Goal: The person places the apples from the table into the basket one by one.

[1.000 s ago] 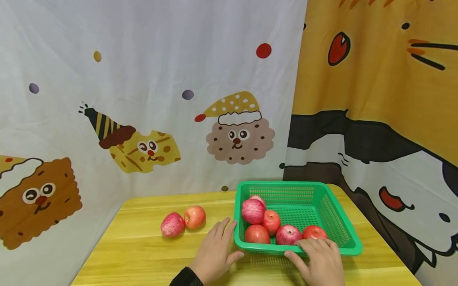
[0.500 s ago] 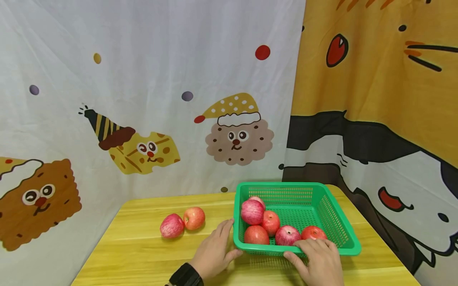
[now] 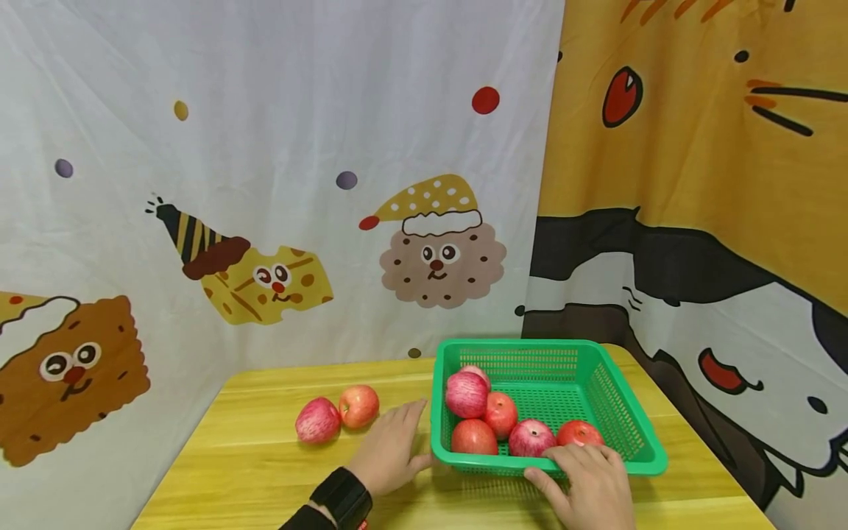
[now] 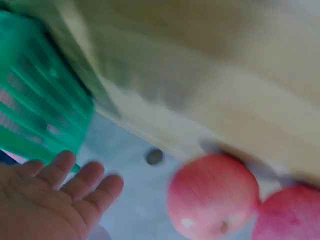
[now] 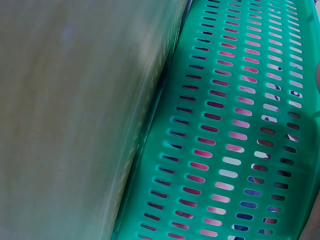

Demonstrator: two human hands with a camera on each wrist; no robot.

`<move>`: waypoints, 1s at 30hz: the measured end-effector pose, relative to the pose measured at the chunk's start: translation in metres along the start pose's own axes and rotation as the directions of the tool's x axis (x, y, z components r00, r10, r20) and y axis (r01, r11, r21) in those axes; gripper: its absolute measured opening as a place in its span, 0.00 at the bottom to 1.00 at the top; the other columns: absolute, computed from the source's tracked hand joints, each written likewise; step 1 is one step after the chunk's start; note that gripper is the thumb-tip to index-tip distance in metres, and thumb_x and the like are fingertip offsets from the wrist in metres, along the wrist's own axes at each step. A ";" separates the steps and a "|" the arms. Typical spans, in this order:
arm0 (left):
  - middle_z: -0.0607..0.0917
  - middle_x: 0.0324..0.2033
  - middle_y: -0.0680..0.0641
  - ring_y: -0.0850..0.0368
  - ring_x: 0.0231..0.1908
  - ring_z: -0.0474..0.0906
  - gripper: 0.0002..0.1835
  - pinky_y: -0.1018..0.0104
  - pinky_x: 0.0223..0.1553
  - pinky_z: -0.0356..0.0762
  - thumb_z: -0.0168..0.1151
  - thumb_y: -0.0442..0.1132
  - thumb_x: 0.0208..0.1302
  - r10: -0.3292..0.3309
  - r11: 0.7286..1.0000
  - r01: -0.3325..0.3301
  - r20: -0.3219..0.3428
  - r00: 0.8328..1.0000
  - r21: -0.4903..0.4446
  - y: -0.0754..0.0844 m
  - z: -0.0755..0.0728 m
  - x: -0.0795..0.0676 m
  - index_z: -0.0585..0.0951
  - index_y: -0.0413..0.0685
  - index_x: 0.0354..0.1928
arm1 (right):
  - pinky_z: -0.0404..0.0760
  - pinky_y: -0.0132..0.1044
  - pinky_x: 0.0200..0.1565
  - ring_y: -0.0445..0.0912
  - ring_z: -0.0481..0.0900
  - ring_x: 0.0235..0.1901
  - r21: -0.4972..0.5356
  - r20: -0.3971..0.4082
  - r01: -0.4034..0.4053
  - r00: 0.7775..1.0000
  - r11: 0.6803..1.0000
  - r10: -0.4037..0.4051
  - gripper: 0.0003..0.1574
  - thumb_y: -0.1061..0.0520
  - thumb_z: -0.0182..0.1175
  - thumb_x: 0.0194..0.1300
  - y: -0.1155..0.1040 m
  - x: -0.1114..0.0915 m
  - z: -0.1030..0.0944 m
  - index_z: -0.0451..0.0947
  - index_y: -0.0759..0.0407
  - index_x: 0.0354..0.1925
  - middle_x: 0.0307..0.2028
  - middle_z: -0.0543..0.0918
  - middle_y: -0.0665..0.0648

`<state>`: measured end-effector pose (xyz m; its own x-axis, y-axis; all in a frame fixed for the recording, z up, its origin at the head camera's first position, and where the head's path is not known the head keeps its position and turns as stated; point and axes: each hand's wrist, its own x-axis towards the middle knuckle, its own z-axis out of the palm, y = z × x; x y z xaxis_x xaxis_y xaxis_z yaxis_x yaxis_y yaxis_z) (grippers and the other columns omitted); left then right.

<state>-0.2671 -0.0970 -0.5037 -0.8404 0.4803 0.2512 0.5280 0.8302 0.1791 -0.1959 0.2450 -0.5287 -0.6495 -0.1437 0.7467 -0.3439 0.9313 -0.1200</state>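
My left hand (image 3: 389,453) is over the table just left of the green plastic basket (image 3: 490,461), fingers extended and holding nothing. Two red apples lie close together left of it: a darker, streaked apple (image 3: 318,421) and a paler apple (image 3: 359,406) nearer the fingers. In the left wrist view the same paler apple (image 4: 212,195) is beside the outstretched fingertips (image 4: 112,184). At the basket's near rim my right hand (image 3: 589,486) grips the edge, fingers over the top and thumb outside. Inside, several apples, among them a streaked apple (image 3: 467,395), gather along the left and near sides.
The basket stands on the right part of a yellow wood-grain table (image 3: 265,471). A white cartoon-print curtain (image 3: 265,147) hangs behind, and an orange one (image 3: 689,147) hangs at the right. A black band (image 3: 347,495) is around the left wrist.
My left hand has moved slightly left, away from the basket's side and closer to the paler apple. The right hand stays on the near rim, and the apples lie as before.
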 end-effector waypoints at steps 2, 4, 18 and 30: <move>0.80 0.68 0.37 0.33 0.69 0.76 0.50 0.38 0.70 0.75 0.74 0.64 0.64 -0.037 0.997 0.038 -0.027 0.999 0.068 -0.012 -0.002 0.004 0.68 0.41 0.77 | 0.73 0.51 0.47 0.45 0.84 0.36 -0.003 0.007 -0.004 1.000 1.000 0.004 0.24 0.29 0.78 0.51 0.001 0.000 0.000 0.86 0.42 0.33 0.32 0.89 0.43; 0.79 0.67 0.34 0.28 0.70 0.72 0.50 0.33 0.72 0.70 0.75 0.64 0.62 -0.105 0.985 0.111 -0.051 0.993 0.132 -0.025 -0.003 0.008 0.70 0.40 0.76 | 0.73 0.51 0.47 0.45 0.85 0.36 -0.010 0.016 -0.008 1.000 1.000 0.008 0.24 0.29 0.78 0.51 0.001 0.000 0.000 0.86 0.42 0.34 0.32 0.89 0.43; 0.81 0.52 0.31 0.29 0.48 0.81 0.33 0.42 0.53 0.85 0.79 0.42 0.59 -0.327 0.882 0.366 -0.172 0.929 0.296 -0.038 0.002 0.023 0.76 0.36 0.63 | 0.74 0.52 0.46 0.45 0.84 0.35 -0.014 0.007 -0.011 1.000 1.000 0.011 0.25 0.29 0.79 0.50 0.001 0.000 0.000 0.86 0.43 0.33 0.32 0.89 0.43; 0.80 0.49 0.30 0.37 0.36 0.85 0.45 0.45 0.36 0.88 0.85 0.43 0.50 -0.392 0.918 0.383 -0.079 0.917 -0.103 -0.040 0.005 0.017 0.72 0.37 0.68 | 0.73 0.51 0.47 0.45 0.84 0.35 -0.003 0.001 -0.009 1.000 1.000 0.009 0.25 0.28 0.78 0.50 0.001 -0.002 0.002 0.86 0.43 0.34 0.32 0.88 0.43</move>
<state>-0.3028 -0.1206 -0.5110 -0.9675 0.0925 0.2354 0.1750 0.9168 0.3590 -0.1963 0.2454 -0.5311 -0.6533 -0.1358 0.7448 -0.3359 0.9336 -0.1244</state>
